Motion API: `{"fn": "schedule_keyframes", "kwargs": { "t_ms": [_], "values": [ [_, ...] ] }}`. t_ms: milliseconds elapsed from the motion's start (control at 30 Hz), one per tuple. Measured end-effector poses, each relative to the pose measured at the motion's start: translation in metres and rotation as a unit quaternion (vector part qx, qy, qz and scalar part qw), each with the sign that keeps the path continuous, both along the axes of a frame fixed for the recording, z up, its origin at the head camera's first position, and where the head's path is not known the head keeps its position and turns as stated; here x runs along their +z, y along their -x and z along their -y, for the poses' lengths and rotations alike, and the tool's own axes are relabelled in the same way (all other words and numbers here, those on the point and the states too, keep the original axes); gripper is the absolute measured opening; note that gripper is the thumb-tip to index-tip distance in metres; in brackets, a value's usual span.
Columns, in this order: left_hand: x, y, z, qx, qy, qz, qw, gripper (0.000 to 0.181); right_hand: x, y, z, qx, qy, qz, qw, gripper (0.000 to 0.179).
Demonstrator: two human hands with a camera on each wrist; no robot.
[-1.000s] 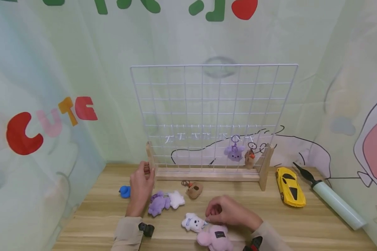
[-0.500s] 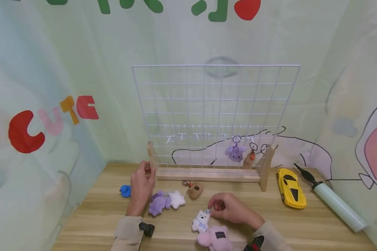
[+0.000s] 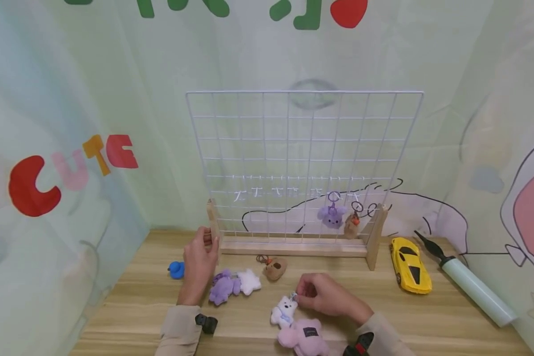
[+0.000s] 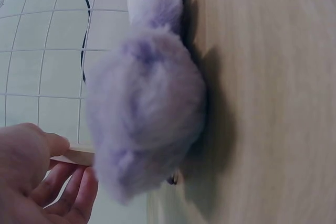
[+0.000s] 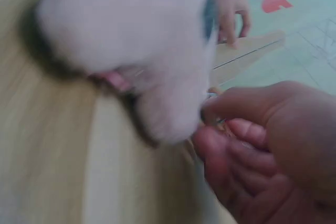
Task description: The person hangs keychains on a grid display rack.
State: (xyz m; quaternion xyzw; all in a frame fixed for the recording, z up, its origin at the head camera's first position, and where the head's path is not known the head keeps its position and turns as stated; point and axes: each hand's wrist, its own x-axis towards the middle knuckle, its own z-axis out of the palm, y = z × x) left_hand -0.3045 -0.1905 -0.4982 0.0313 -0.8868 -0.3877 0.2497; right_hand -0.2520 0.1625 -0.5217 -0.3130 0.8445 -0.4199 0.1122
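My left hand (image 3: 200,259) holds the left wooden post (image 3: 212,217) of a stand that carries a white wire grid (image 3: 299,139). In the left wrist view, its thumb and fingers lie on either side of the wood (image 4: 79,156). With thumb and forefinger, my right hand (image 3: 329,295) pinches the metal ring end of a white plush dog keychain (image 3: 283,312). The dog is tilted, head up, right behind a pink plush keychain (image 3: 306,337). That pink plush (image 5: 126,19) fills much of the right wrist view and hides the dog there.
A purple plush (image 3: 224,288), a white star plush (image 3: 249,282) and a brown plush keychain (image 3: 275,269) lie before the stand. Another purple plush (image 3: 332,217) and brown one (image 3: 351,226) hang on the grid. Around are a blue duck (image 3: 176,270), yellow car (image 3: 411,265) and pump (image 3: 478,290).
The white dog has turned from lying flat to head-up, its ring end raised by my right hand, which moved slightly away and right. My left hand stays on the post.
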Motion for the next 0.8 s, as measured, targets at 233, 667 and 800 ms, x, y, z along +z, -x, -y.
{"fn": "schedule_keyframes", "kwargs": {
  "t_ms": [233, 667, 800],
  "values": [
    [-0.001, 0.000, 0.000, 0.000, 0.005, -0.001, 1.0000, 0.028, 0.022, 0.000, 0.007, -0.042, 0.086, -0.004, 0.9954, 0.012],
    [-0.002, 0.000, 0.001, 0.005, 0.006, -0.005, 1.0000, 0.027, 0.090, -0.002, 0.000, -0.165, 0.262, -0.060, 0.9491, 0.010],
    [-0.002, 0.000, 0.000, 0.004, 0.002, -0.008, 1.0000, 0.026, 0.098, -0.003, 0.000, -0.198, 0.288, -0.076, 0.9339, 0.014]
  ]
}}
